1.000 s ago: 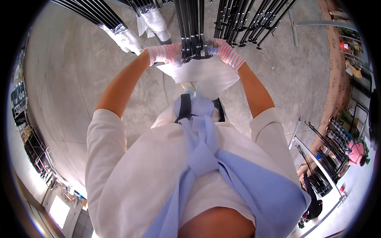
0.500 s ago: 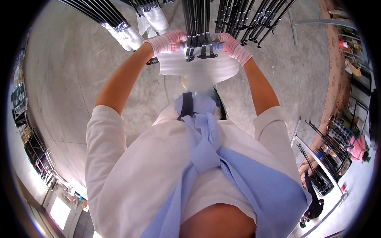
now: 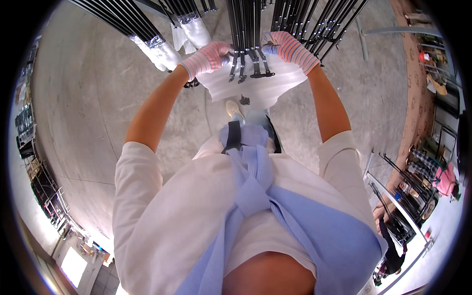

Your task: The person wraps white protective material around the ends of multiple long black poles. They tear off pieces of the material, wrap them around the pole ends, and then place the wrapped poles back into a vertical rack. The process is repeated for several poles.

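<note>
Both my hands wear striped pink, white and grey gloves. My left hand point(image 3: 209, 56) is closed on one side of a thin white foam sheet point(image 3: 248, 88), just left of a bundle of black metal rods point(image 3: 245, 27). On the other side of the bundle, my right hand point(image 3: 291, 49) grips the sheet too, its bluish fingertips turned in toward the rods. The sheet spreads beneath the rod ends, which carry small black hinged brackets point(image 3: 262, 74). Where exactly the fingers meet the sheet is partly hidden.
More black rods point(image 3: 314, 24) stand at the far right. At the far left, rod bundles have ends wrapped in white sheeting point(image 3: 162, 51). A small dark piece point(image 3: 245, 100) shows near my shoe point(image 3: 232, 108). Racks point(image 3: 398, 206) and a person point(image 3: 392, 253) are at the right.
The sheet has shifted slightly right and spread wider, its near edge lower. My hands have moved a little farther apart, and the bracketed rod ends have fanned out. My shoe now shows.
</note>
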Tool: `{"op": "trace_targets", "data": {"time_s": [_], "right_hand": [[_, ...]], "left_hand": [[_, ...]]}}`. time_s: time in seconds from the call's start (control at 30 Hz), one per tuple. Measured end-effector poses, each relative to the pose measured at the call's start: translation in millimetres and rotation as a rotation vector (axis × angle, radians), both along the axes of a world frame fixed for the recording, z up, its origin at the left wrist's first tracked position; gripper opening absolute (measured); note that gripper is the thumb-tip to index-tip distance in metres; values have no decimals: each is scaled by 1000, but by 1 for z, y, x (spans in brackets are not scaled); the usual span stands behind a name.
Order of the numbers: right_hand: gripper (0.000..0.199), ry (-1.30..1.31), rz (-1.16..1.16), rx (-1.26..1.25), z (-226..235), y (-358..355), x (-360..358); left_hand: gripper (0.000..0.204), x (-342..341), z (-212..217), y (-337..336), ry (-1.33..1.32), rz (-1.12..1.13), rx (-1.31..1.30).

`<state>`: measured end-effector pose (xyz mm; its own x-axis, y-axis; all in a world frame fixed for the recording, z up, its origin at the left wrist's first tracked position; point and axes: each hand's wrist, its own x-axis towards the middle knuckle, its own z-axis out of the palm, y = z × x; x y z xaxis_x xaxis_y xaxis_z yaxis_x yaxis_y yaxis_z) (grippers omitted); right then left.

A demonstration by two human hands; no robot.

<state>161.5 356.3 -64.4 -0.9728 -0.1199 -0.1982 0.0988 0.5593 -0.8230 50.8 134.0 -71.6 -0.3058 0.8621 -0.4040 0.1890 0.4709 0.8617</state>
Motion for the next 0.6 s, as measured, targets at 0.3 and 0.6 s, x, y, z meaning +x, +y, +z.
{"op": "trace_targets", "data": {"time_s": [0.3, 0.6], "right_hand": [[19, 23, -140, -369, -26, -11, 3], [24, -161, -247, -500, -23, -16, 8]], "left_hand": [[7, -3, 26, -4, 269, 35, -116], [23, 9, 45, 0, 296, 50, -95]]}}
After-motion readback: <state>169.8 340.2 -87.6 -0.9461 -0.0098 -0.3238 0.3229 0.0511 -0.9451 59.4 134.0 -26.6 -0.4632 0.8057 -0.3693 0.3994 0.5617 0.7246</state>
